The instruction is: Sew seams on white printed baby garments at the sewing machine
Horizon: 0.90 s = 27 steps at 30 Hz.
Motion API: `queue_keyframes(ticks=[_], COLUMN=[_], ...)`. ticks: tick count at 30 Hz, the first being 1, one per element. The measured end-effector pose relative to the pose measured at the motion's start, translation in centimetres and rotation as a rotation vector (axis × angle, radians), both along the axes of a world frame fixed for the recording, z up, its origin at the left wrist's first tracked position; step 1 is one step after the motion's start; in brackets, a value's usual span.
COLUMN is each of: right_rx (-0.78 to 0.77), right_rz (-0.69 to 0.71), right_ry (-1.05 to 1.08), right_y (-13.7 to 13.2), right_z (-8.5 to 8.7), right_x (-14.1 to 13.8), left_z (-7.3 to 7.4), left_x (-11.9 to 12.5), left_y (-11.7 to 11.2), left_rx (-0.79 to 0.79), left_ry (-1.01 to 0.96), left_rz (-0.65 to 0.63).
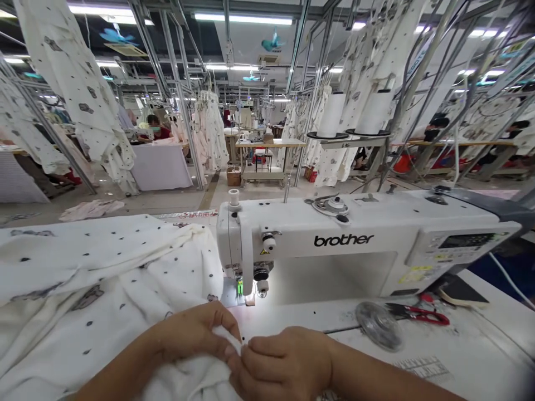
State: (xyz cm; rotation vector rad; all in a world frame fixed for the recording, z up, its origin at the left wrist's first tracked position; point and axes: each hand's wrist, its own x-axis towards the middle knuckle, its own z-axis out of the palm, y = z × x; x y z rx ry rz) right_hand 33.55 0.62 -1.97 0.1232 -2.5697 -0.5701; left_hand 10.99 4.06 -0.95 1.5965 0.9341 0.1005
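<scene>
**Left hand (196, 334) and right hand (284, 362) pinch white printed cloth (104, 267)**

Nearest the camera, both hands are nearly closed, their fingertips meeting on a small gathered edge of the cloth, just in front of the Brother sewing machine (343, 239). The cloth looks light, limp and apt to slip, so it seems best held by pinching near the edge. Its bulk lies heaped on the table (472, 345), left of the needle; red-handled scissors (418, 313) lie right of the hands.

"brother" logo, on white sewing machine (330, 250)
</scene>
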Motion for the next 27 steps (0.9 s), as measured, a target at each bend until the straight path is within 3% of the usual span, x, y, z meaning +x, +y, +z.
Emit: queue_keyframes(ticks=[3,8,13,20,27], right_rx=[-0.06,-0.222,-0.526,-0.564,-0.435], right_rz=[-0.032,-0.15,-0.31,-0.298,-0.191], right_ry=[0.068,0.049,-0.061,-0.074,-0.058], right_y=[0.5,1.3,1.6,1.6,1.8], right_z=[-0.7,-2.0,-2.2,-1.8,-2.0], right_x=[0.2,0.4,0.7,0.9,0.9], left_z=[1.0,2.8,2.1,0.6,-0.6], left_x=[0.1,1.5,1.7,-0.7,-0.1], left_y=[1.2,2.0,0.9,0.4,1.3], left_rx=[0.119,0.459,0.828,0.864,0.926], left_ry=[0.082,0.21,0.417,0.383,0.374], left_rz=[-0.051,0.026,-0.057,-0.079,-0.039])
